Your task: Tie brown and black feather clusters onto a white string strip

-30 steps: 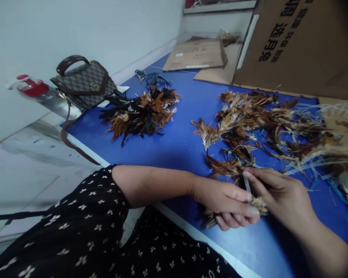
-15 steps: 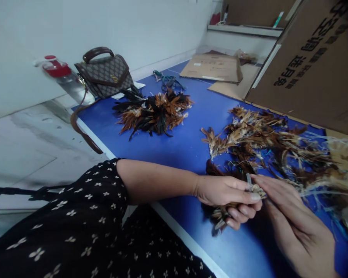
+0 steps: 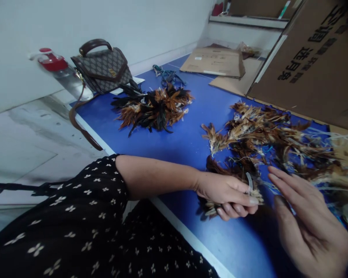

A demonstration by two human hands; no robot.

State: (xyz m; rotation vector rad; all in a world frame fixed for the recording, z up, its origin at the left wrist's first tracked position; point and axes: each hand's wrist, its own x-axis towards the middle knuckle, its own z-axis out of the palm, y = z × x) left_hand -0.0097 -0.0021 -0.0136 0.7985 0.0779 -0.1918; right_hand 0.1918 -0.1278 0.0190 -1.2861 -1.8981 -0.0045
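Observation:
My left hand (image 3: 230, 193) is closed around a bundle of feathers (image 3: 210, 208), dark and brown, with the pale quill ends poking out past my thumb. A thin translucent strip (image 3: 249, 182) stands up from the bundle by my fingers. To the right, my right hand (image 3: 310, 220) is held apart from the bundle, its fingers stretched and nothing seen in them. Behind both hands lies a loose heap of brown feathers (image 3: 255, 129) with pale strings in it. Part of the held bundle is hidden by my left hand.
On the blue tabletop (image 3: 127, 144) lies another pile of black and orange feathers (image 3: 156, 108). Beyond it are a patterned handbag (image 3: 104, 71), a red-capped bottle (image 3: 63, 75) and a teal tangle (image 3: 168, 75). Flat cardboard (image 3: 214, 61) and a large cardboard panel (image 3: 310, 69) stand at the back right.
My right hand has drawn back to the right, away from the quill ends, and its fingers have spread. My left hand still grips the feathers, slightly further left and higher.

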